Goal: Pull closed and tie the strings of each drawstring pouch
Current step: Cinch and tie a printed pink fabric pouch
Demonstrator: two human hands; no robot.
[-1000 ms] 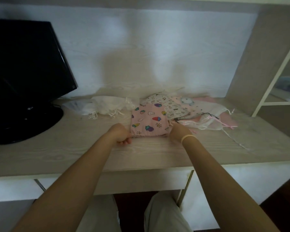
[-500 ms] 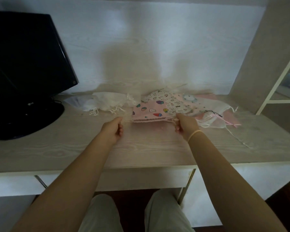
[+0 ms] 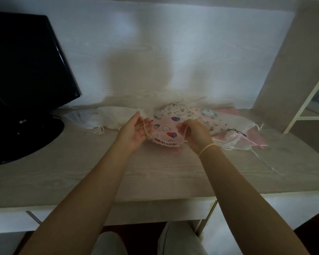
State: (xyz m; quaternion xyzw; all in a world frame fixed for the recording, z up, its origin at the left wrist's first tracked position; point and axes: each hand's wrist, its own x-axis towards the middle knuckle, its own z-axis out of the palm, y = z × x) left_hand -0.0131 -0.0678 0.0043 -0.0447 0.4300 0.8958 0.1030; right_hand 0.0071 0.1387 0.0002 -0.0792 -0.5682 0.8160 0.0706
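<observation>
At the bottom edge of the frame two knees in pale trousers [image 3: 175,238] are cut off, and both forearms rise from the lower corners toward the middle, so elbows and upper arms stay out of view. The desk [image 3: 155,173] of pale wood grain runs across the frame, its front edge in the lower third. Just above the centre the left hand [image 3: 133,131] is turned palm inward with fingers loosely curled, and it pinches a thin pale string [image 3: 145,128] that runs up past its thumb; the string's far end is too fine to follow. The right hand [image 3: 195,134], a light band [image 3: 207,147] round its wrist, shows its back to the camera, fingers curled over the other string at the pouch's right side; its fingertips are hidden behind the knuckles. Between the two hands sits the pink pouch [image 3: 166,129] printed with small strawberries, its near edge bunched into gathers and lifted slightly off the desk. Behind it, toward centre right, lies a pile of other pouches [image 3: 221,122], white and pink, overlapping so that their number is hard to tell, with loose cords trailing right. Left of the hands lie sheer white bags [image 3: 107,118], blurred. At the upper left stands a black monitor [image 3: 26,70] on its round stand, partly cut off by the frame.
</observation>
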